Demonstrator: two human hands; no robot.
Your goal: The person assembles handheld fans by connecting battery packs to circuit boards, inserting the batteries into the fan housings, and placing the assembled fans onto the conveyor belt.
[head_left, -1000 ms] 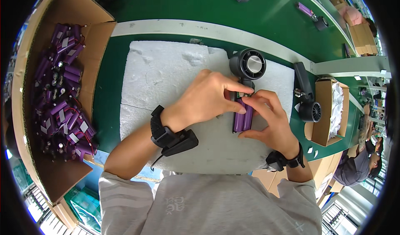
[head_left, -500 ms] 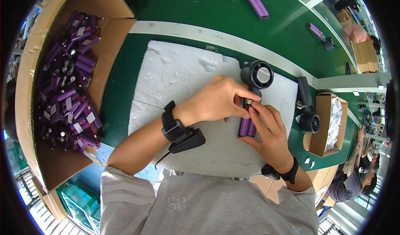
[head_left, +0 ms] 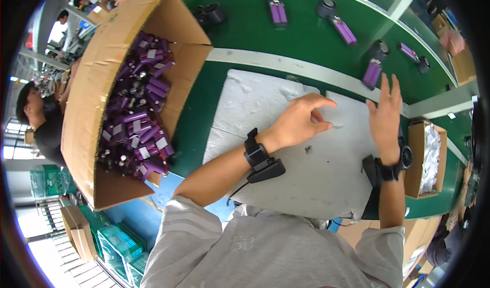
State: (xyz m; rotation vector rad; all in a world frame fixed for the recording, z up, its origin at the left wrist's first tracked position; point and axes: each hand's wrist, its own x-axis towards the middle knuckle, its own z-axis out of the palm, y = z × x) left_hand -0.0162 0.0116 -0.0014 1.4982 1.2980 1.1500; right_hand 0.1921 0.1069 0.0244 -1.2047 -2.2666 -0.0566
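My left hand hovers above a white foam board, thumb and forefinger apart with nothing between them. My right hand is stretched forward at the board's right side, fingers spread and empty. Just beyond its fingertips a handheld fan lies by the pale rail, with a pair of purple battery cells in its exposed handle. Whether the fingers touch it I cannot tell. Partly covered by my right wrist is another black fan.
On my left stands a big cardboard box full of purple battery packs. More fans with purple cells lie on the green bench. A small carton with white pieces stands at right. A co-worker is beyond the box.
Both hands have let go of the fan with purple cells, which has gone from the foam board to the bench beyond. My right hand has moved forward and opened; the view has turned left.
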